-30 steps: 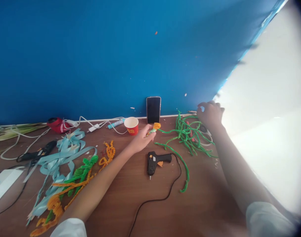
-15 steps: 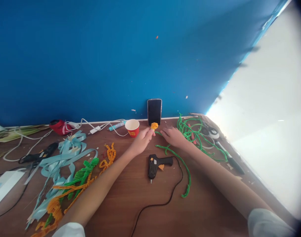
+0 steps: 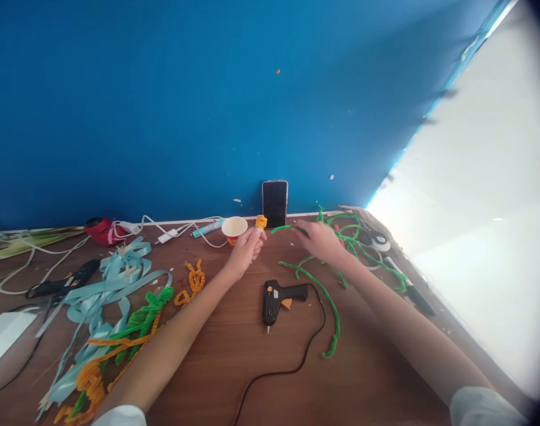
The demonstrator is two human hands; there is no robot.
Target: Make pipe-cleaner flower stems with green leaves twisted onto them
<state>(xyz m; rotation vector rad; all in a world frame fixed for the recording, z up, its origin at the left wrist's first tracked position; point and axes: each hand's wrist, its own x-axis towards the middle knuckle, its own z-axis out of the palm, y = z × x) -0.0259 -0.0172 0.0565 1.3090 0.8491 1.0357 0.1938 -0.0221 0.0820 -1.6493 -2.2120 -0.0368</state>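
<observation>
My left hand is closed round a small orange pipe-cleaner bud on a short stem, held upright above the wooden table. My right hand pinches a green pipe cleaner whose free end points left toward the bud. A tangle of green pipe cleaners lies just right of that hand. A black glue gun lies on the table below both hands, its black cord trailing toward me.
A red paper cup and a phone leaning on the blue wall stand behind my hands. Light-blue ribbons, green and orange pipe cleaners, cables and a second black tool crowd the left. Scissors and a knife lie right.
My right hand came back from the far right corner to the middle and picked up a green pipe cleaner. My left hand lifted the orange bud slightly and shifted left.
</observation>
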